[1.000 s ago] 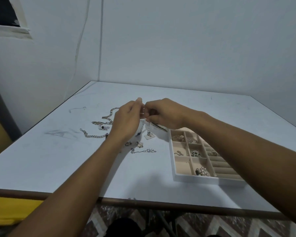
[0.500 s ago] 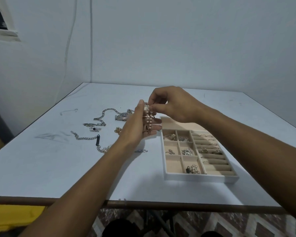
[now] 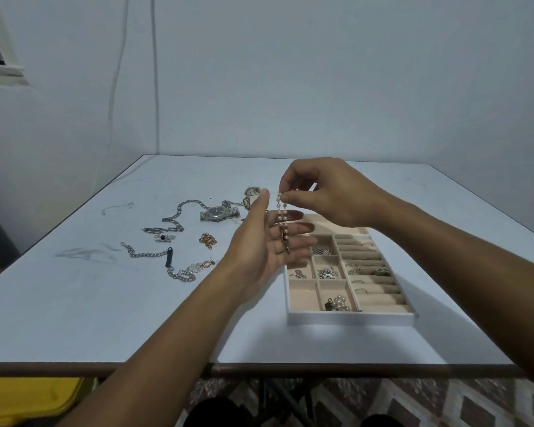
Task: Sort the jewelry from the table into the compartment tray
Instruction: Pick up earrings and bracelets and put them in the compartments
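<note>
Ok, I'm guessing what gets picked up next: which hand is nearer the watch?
Left. The left hand hovers just right of the watch; the right hand, pinching the pearl bracelet, is farther right, towards the tray.

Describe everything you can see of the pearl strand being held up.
The pearl strand is a short line of small round whitish beads, ending below in gold-coloured links. It hangs straight down, clear of the table. The right hand pinches its top end; its lower end seems to lie against the fingers of the open left hand, near the compartment tray.
</note>
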Demonstrator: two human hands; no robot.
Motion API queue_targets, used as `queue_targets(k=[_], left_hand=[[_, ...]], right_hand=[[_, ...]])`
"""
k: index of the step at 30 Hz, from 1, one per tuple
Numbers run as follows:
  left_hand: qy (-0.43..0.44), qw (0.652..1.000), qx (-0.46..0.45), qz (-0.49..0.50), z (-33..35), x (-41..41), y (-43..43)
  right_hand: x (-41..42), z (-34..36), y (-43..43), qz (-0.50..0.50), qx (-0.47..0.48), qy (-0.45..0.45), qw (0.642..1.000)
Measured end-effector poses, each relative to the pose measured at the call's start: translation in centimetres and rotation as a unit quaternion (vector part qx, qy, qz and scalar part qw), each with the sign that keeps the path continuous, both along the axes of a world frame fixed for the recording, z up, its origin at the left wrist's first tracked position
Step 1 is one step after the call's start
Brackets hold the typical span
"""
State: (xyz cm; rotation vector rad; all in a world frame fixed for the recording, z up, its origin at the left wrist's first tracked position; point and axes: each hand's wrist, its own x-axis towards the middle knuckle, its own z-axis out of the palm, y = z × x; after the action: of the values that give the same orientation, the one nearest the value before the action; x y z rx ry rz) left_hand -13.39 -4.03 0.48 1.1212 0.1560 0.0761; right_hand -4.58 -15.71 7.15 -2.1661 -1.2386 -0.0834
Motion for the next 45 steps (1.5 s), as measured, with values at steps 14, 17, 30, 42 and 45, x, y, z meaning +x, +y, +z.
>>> queue_targets(k=[14,17,30,42,45], left_hand=[[-0.017,0.999,0.02,-0.03,0.2,-1.7,-3.3],[-0.01,0.999,0.042,-0.03,0.1,-2.0,-4.2],[-0.016,0.995,0.036,-0.097,0.2,-2.5,-6.0],[-0.031,0.944,0.324,-0.049,-0.2,-3.1,-6.1],[-0.039,0.932,0.356,-0.048,-0.4,-3.1,-6.1]], right_hand=[[-2.3,-0.3,-4.3,-0.003,0.009,-0.005,1.0],[-2.7,-0.3,-5.1,-0.009,0.011,-0.005,1.0],[-3.5,-1.2,-8.5,-0.03,0.015,0.019,0.999],[-4.3,-3.3,-9.7,-0.046,0.017,0.033,0.998],[-4.5,-3.8,-9.9,-0.05,0.018,0.039,0.998]])
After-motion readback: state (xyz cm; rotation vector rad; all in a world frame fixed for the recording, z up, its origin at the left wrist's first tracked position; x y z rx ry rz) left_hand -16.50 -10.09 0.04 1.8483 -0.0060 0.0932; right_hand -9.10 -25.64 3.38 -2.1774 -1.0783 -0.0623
